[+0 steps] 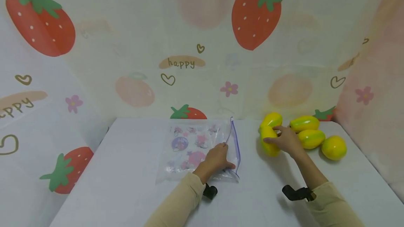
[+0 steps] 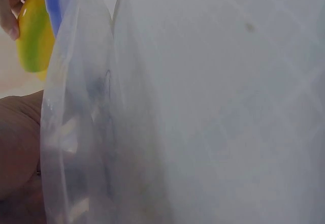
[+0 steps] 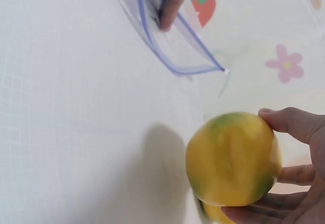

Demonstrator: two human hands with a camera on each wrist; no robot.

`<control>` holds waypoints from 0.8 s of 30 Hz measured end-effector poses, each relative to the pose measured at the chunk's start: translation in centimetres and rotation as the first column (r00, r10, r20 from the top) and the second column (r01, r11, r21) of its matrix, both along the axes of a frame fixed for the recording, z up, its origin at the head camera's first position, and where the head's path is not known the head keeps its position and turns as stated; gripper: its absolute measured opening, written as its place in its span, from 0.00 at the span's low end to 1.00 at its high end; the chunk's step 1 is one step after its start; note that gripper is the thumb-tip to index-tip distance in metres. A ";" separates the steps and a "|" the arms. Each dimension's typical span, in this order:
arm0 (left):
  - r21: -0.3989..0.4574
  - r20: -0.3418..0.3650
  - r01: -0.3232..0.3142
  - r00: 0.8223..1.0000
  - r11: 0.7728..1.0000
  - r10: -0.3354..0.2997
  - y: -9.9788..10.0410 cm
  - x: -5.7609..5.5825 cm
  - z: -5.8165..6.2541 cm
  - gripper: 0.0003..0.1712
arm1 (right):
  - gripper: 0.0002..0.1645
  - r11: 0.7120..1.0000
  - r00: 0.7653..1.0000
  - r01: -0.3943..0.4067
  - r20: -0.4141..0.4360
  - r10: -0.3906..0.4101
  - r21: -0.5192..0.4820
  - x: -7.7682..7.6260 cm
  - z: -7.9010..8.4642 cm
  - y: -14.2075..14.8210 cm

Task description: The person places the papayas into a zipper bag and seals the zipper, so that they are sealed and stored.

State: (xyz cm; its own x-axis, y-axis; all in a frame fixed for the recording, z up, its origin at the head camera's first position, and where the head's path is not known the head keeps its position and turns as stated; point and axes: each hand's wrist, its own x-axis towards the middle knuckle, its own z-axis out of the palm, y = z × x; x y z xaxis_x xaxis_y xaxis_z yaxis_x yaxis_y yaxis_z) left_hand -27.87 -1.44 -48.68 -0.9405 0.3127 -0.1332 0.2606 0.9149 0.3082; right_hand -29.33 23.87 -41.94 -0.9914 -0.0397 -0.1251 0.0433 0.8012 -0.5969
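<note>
A clear zip bag (image 1: 189, 157) with pink and purple prints lies flat on the white table. My left hand (image 1: 216, 158) holds the bag by its mouth, where the upper layer is raised. In the right wrist view, left fingers (image 3: 174, 8) reach over the purple zip edge (image 3: 167, 66) into the gaping mouth. Between thumb and fingers, my right hand (image 1: 287, 141) grips a glossy yellow fruit streaked with green (image 1: 269, 143). Another yellow fruit (image 1: 272, 118) shows just behind it. In the left wrist view, bag film hides much of the left hand (image 2: 20, 148).
Two more long yellow fruits (image 1: 304, 123) and a rounder one (image 1: 334, 148) lie right of my right hand. A strawberry-printed sheet (image 1: 183, 90) hangs behind the table (image 1: 126, 185). Black wrist-camera mounts (image 1: 293, 192) project from my sleeves.
</note>
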 end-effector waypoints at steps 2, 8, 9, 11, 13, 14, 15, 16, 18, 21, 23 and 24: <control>0.000 -0.002 0.001 1.000 1.000 -0.001 0.0 0.0 -0.1 0.48 | 0.50 1.000 1.000 -0.001 -0.001 0.001 -0.010 0.1 -0.1 -0.2; -0.012 -0.005 -0.004 1.000 1.000 0.003 0.1 0.0 -0.1 0.49 | 0.50 0.994 1.000 -0.011 0.019 0.013 -0.104 -0.1 -0.5 -1.1; -0.013 0.004 -0.008 1.000 1.000 0.009 0.2 0.0 -0.1 0.49 | 0.50 0.992 1.000 -0.015 0.024 0.018 -0.123 -0.2 -0.6 -1.3; -0.008 0.027 -0.021 0.999 1.000 0.021 0.2 -0.1 0.0 0.49 | 0.50 0.989 0.999 -0.024 0.028 0.028 -0.149 -0.4 -0.8 -1.7; 0.003 0.056 -0.038 0.998 0.999 0.038 0.3 -0.1 0.0 0.49 | 0.49 0.985 0.999 -0.036 0.025 0.041 -0.170 -0.6 -1.0 -2.2; 0.011 0.068 -0.046 0.997 0.999 0.045 0.3 -0.1 0.0 0.49 | 0.49 0.984 0.999 -0.041 0.021 0.045 -0.176 -0.7 -1.1 -2.4; 0.021 0.078 -0.052 0.996 0.998 0.051 0.3 -0.1 0.1 0.49 | 0.49 0.982 0.999 -0.046 0.017 0.050 -0.182 -0.8 -1.2 -2.6; 0.031 0.085 -0.057 0.995 0.998 0.054 0.3 0.0 0.1 0.49 | 0.48 0.981 0.998 -0.051 0.013 0.055 -0.187 -0.9 -1.3 -2.8; 0.051 0.092 -0.061 0.994 0.997 0.056 0.3 0.0 0.1 0.49 | 0.47 0.980 0.998 -0.058 0.004 0.060 -0.189 -1.0 -1.5 -3.1; 0.077 0.086 -0.056 0.995 0.995 0.050 0.2 0.1 0.2 0.50 | 0.46 0.980 0.998 -0.064 -0.008 0.063 -0.191 -1.2 -1.8 -3.6; 0.088 0.080 -0.054 0.996 0.995 0.047 0.2 0.1 0.2 0.50 | 0.46 0.979 0.998 -0.063 -0.010 0.063 -0.194 -1.3 -1.9 -3.9; 0.093 0.080 -0.054 0.996 0.994 0.046 0.1 0.1 0.2 0.51 | 0.46 0.978 0.998 -0.064 -0.011 0.063 -0.199 -1.4 -2.0 -4.1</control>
